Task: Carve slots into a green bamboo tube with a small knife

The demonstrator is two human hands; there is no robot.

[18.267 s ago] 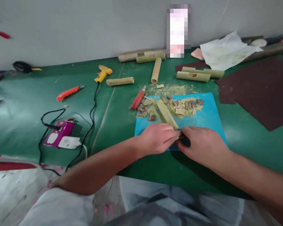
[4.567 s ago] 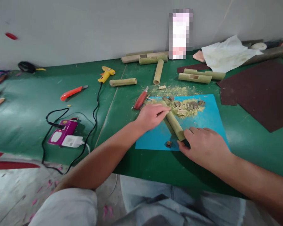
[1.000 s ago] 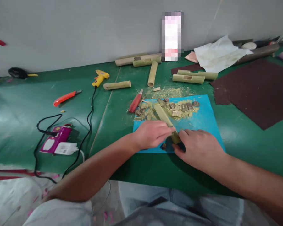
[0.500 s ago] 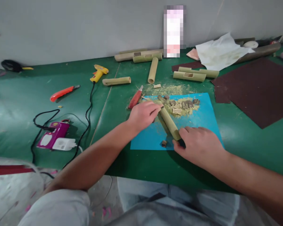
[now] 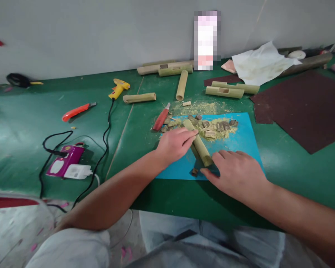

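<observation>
A pale green bamboo tube (image 5: 203, 150) lies slanted over a blue sheet (image 5: 240, 143), its near end toward my right hand. My right hand (image 5: 238, 169) grips that near end, with the thumb low and the fingers bent over it. Partway along the tube, my left hand (image 5: 175, 146) presses from above with its fingers pinched together. A thin dark edge shows at the left fingertips; what it belongs to is hidden. Just left of my right thumb sits a small dark bamboo chip (image 5: 194, 172). More chips and shavings (image 5: 219, 128) are heaped beyond the tube.
A red-handled knife (image 5: 161, 118) lies left of the heap. Farther left are an orange utility knife (image 5: 78, 111), a yellow glue gun (image 5: 119, 88) and a purple power strip (image 5: 65, 162) with cords. Notched bamboo tubes (image 5: 225, 92) lie behind; brown sheets (image 5: 304, 108) cover the right.
My left hand has slid down along the tube toward me, uncovering its far end. My right hand stays at the near end. The view has shifted slightly.
</observation>
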